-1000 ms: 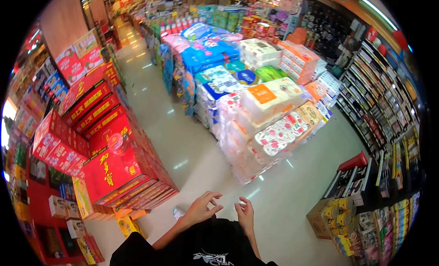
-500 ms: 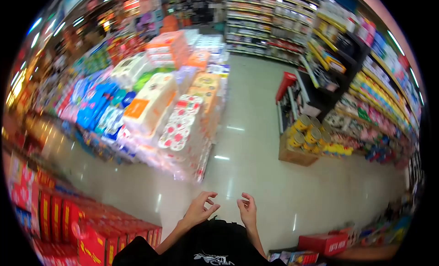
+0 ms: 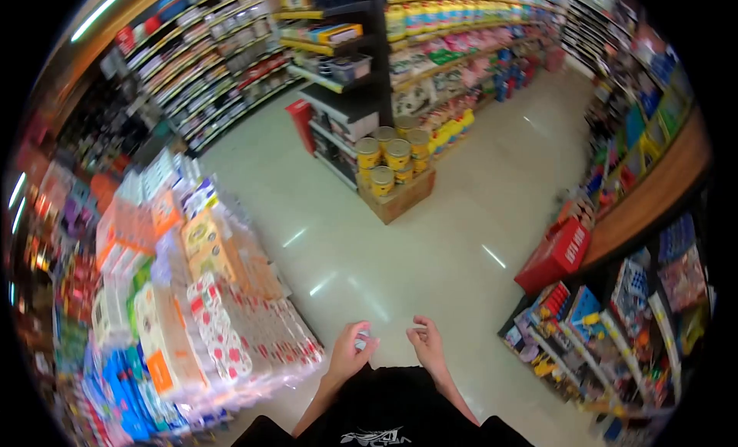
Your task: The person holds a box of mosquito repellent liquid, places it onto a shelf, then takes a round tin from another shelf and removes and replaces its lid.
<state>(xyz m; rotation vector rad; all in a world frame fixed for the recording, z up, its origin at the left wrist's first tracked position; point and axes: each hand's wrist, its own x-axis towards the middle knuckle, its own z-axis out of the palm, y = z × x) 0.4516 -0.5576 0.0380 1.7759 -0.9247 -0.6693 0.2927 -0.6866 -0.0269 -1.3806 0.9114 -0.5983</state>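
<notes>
Both hands hover in front of my black shirt (image 3: 377, 408), above the shiny tiled floor. My left hand (image 3: 350, 355) has its fingers loosely curled, with a gap between thumb and fingertips, and holds nothing I can see. Apart from it, my right hand (image 3: 427, 345) is likewise half curled and empty, fingers off the thumb. Neither touches any goods. Nearest to the left hand is a stack of tissue packs with a red floral print (image 3: 231, 332), just to its left.
Ahead stands a cardboard box (image 3: 400, 205) of yellow tins (image 3: 397, 152) at a shelf end. A red box (image 3: 557, 255) and a rack of small toys (image 3: 600, 324) are on the right. Stocked shelves (image 3: 453, 55) line the back. Pale floor (image 3: 369, 255) runs between them.
My view has swung to the right: the tissue stack and tins have shifted left, and the toy rack has come into view. Both hands stay in front of me, still apart and empty.
</notes>
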